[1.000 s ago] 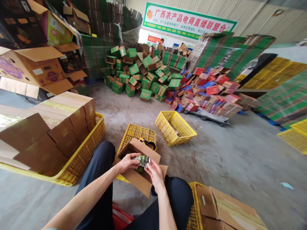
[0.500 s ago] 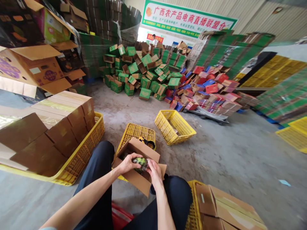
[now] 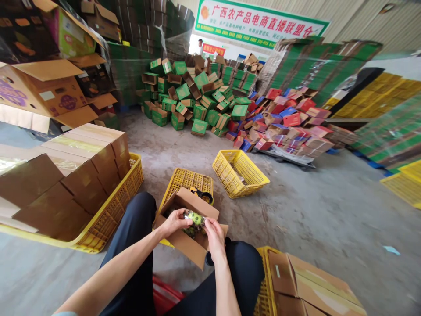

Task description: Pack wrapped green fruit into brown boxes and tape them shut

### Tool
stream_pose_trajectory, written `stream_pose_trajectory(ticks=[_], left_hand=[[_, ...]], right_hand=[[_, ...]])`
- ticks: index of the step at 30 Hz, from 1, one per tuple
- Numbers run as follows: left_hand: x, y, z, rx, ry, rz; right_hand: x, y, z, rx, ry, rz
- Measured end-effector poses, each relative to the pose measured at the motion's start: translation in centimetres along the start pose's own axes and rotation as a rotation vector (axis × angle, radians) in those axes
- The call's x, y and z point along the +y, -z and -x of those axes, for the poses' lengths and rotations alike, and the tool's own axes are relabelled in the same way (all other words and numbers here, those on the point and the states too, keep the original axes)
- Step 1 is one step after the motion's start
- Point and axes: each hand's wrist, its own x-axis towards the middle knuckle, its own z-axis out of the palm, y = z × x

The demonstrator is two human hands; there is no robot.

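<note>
A clear plastic bag of green and dark fruit (image 3: 195, 218) is stretched between my two hands, just above an open cardboard box (image 3: 201, 204). My left hand (image 3: 175, 223) pinches the bag's left end, and my right hand (image 3: 214, 233) grips its right end. More dark and green pieces show inside the box below, partly covered by my hands. The box sits with its flaps spread on an upturned yellow crate (image 3: 186, 179) between my knees. Behind the box, a black and yellow tape dispenser (image 3: 205, 195) lies on that crate.
At left stands a large yellow crate (image 3: 98, 235) packed with cardboard boxes (image 3: 88, 180). Another yellow crate (image 3: 241, 186) with a few things in it is ahead on the floor. Boxes (image 3: 315, 285) fill a crate at lower right. Piled green cartons (image 3: 199, 112) and red-blue cartons (image 3: 286, 120) lie beyond.
The bag has been turned and spread a little, so more of the green fruit shows between my hands. My hands have barely moved. In the background a person has shifted left.
</note>
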Motion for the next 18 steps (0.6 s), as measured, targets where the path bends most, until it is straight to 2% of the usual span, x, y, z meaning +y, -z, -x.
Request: stream_pose_trajectory(ticks=[4, 8, 12, 15, 18], left_hand=[[-0.3, 0.2, -0.5, 0.031, -0.096, -0.121], [-0.4, 0.2, -0.4, -0.05, -0.144, -0.184], [-0.5, 0.2, -0.3, -0.099, -0.228, -0.317], [-0.9, 0.3, -0.2, -0.091, -0.296, -0.368], [-1.8, 0.3, -0.3, -0.1, -0.167, -0.261]], right_hand=[[-0.2, 0.3, -0.2, -0.015, -0.022, -0.048], [0.5, 0.4, -0.3, -0.023, -0.167, -0.124], [1.3, 0.2, -0.1, -0.127, -0.289, -0.153], [1.3, 0.1, -0.1, -0.121, -0.25, -0.19], [0.9, 0.0, -0.1, -0.055, -0.173, -0.23]])
